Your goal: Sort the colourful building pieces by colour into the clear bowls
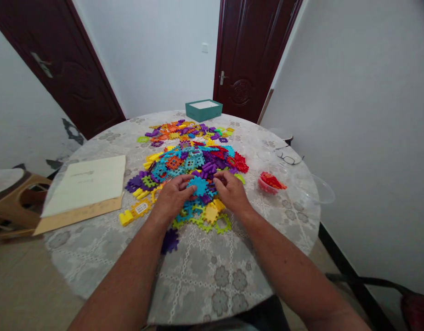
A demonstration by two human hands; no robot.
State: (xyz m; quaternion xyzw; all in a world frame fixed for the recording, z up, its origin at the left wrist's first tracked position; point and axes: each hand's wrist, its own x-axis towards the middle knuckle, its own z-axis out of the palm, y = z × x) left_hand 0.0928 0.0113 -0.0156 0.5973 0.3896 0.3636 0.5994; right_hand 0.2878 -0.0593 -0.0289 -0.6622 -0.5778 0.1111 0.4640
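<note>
My left hand [173, 195] pinches a light blue toothed building tile [198, 185] between thumb and fingers, just above a heap of plastic pieces. To the right of that tile, my right hand [231, 191] has thumb and fingertips drawn together. Whatever it may hold is too small to make out. Under and beyond both hands spreads a heap of interlocking building tiles [194, 161] in blue, purple, red, yellow and orange. Yellow and lime green frame pieces [223, 224] lie at its near side, and a dark purple toothed tile [170, 241] sits beside my left forearm.
A looser group of pieces [173, 133] lies farther back, before a green box [204, 110]. Cream paper on cardboard [91, 184] rests at left. On the right are a small tub of red pieces [269, 183], eyeglasses [290, 159] and a clear plastic lid [324, 189] at the table edge.
</note>
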